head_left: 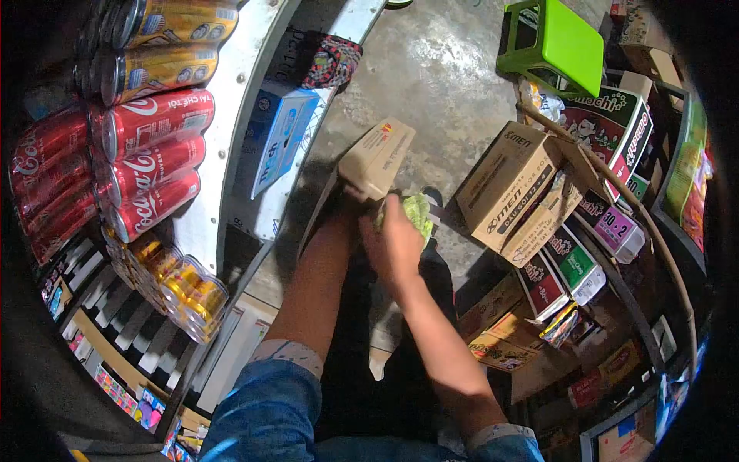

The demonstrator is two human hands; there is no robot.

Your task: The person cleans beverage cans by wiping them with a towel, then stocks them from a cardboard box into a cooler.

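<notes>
A brown cardboard box (379, 156) with red and dark print is in front of me, tilted over the concrete floor. My left hand (356, 202) is at its lower edge and appears to grip it, with most of the fingers in shadow or hidden. Just to the right, my right hand (398, 237) is closed around a crumpled light-green cloth (418, 213), part of which bulges out past the fingers. Both hands are close together above my dark-trousered legs.
Packs of red Coca-Cola cans (158, 165) and yellow cans (173, 69) are stacked on the left beside a white metal edge. A blue box (285, 138) lies nearby. At right are an Omen-like printed carton (512, 189), a green stool (566, 46) and noodle cartons (616, 127).
</notes>
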